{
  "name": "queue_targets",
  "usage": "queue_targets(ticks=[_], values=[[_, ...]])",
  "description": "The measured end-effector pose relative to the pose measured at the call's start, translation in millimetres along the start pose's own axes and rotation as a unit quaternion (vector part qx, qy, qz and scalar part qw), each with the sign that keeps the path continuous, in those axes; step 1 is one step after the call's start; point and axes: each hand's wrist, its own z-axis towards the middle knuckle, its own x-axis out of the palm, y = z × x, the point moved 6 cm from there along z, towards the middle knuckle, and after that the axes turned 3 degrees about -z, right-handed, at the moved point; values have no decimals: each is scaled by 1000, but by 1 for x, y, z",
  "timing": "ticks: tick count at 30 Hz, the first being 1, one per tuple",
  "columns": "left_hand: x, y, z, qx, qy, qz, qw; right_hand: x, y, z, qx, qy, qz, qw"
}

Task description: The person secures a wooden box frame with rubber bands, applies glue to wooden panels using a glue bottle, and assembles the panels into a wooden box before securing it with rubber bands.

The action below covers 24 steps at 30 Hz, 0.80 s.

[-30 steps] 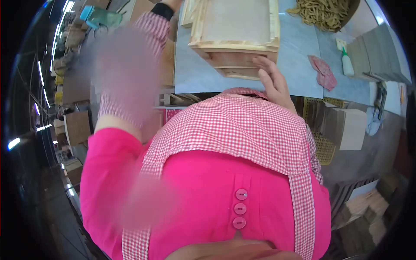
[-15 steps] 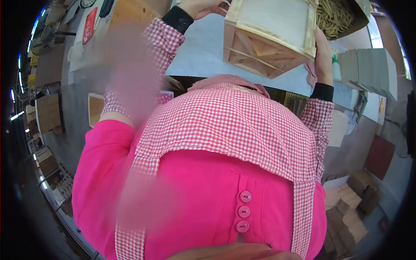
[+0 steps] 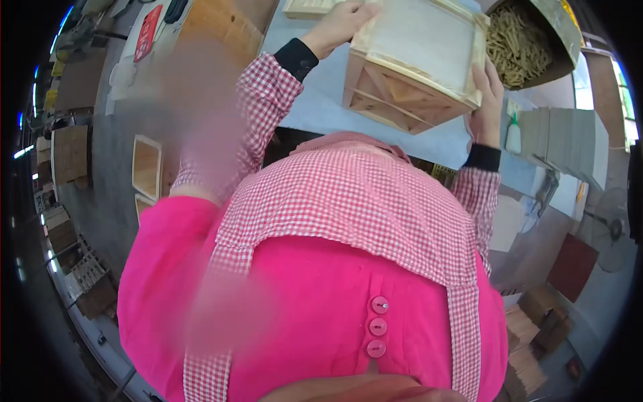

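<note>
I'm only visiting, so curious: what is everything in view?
Wooden box: one, pale, upper centre
Container: one, brown, right of box
Strips: many, tan, inside container
Table: one, pale blue, below box
Bottle: one, white and green, right
Boards: several, grey, beside bottle
Background clutter: uncountable, mixed colours, both sides
Top: one, bright pink, on wearer
Apron: one, pink-white check, on wearer
Left hand: one, black-cuffed, at box's left edge
Right hand: one, black-cuffed, at box's right edge

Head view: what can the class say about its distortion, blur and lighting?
All in the head view: fisheye bending, with black rounded borders; blurred patches veil parts of the left sleeve and an apron strap; strip lights at left shine bright; wooden box and left hand look fairly clear.
</note>
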Motion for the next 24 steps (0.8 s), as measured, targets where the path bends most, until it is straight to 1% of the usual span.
queue_targets(ticks=[1, 4, 6, 7, 8, 9, 10, 11, 12, 13, 15, 16, 18, 19, 21, 22, 24], values=[[5, -9, -1, 7, 8, 0, 1000, 2, 2, 11, -10, 5, 10, 1000], [3, -29, -18, -38, 36, -117, 992, -4, 23, 14, -24, 5, 24, 999], [2, -49, -22, -34, 36, -115, 992, -3, 26, 10, -13, 3, 43, 999], [3, -57, -27, -30, 30, -118, 992, -1, 17, 10, -7, 0, 46, 999], [5, -60, -32, -26, 25, -122, 992, 2, 4, 6, -14, -4, 20, 1000], [8, -50, -37, -28, 31, -122, 992, 4, -6, 2, -26, -11, -9, 1000], [8, -28, -40, -43, 11, -125, 991, 4, -7, 3, -48, -18, -40, 998], [5, -23, -32, -45, -9, -125, 991, 1, -2, 12, -69, -26, -42, 996], [-1, -24, -22, -24, -5, -116, 993, 4, 0, 16, -59, -10, -24, 998], [-1, -18, -31, -45, -3, -99, 994, 9, -1, 7, -30, 15, -7, 999], [-4, -20, -29, -72, 2, -57, 996, 9, 18, 7, -55, 8, 12, 998], [-4, -35, -26, -68, 6, -50, 996, 7, 26, 7, -63, 0, 29, 998], [1, -60, -34, -63, -3, -109, 992, 2, 18, 7, -53, -11, 51, 997], [5, -61, -41, -69, -6, -141, 988, 0, 7, 11, -54, -13, 33, 998], [13, -41, -54, -113, -7, -153, 982, 0, -15, 5, -52, -14, 0, 999], [14, -31, -55, -131, -14, -166, 977, 0, -20, 0, -40, -18, 6, 999], [8, -32, -39, -130, -17, -164, 978, 0, -12, 13, -62, -2, -6, 998]])
